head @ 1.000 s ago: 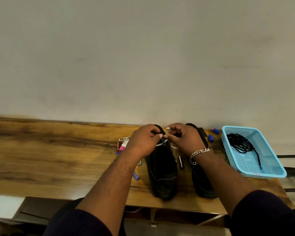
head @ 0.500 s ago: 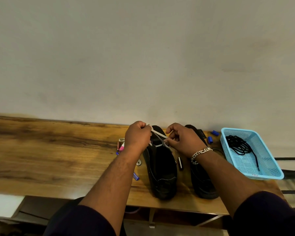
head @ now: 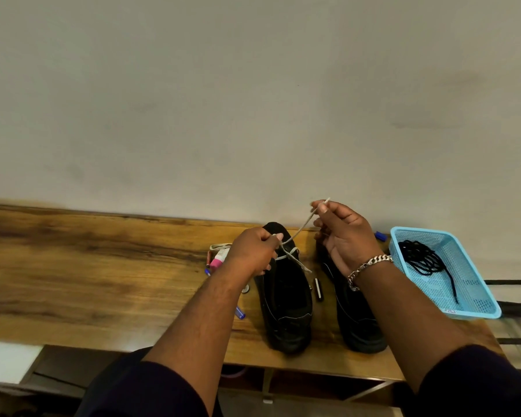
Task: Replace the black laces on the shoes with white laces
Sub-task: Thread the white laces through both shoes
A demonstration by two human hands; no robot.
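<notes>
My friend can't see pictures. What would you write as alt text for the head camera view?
Two hands thread a white lace into the left black shoe: the right hand pinches the lace end raised high, the left hand holds the lace at the shoe. A second black shoe stands beside it on the wooden table, and black laces lie in a blue basket.

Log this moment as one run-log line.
step: lacing left shoe | right hand: pulling white lace up | left hand: pinching lace | black laces: in basket

The person wore dark navy sleeves [head: 151,389] pushed above the elbows, forearms bare, and a silver chain-link bracelet [head: 369,265] circled the right wrist.
</notes>
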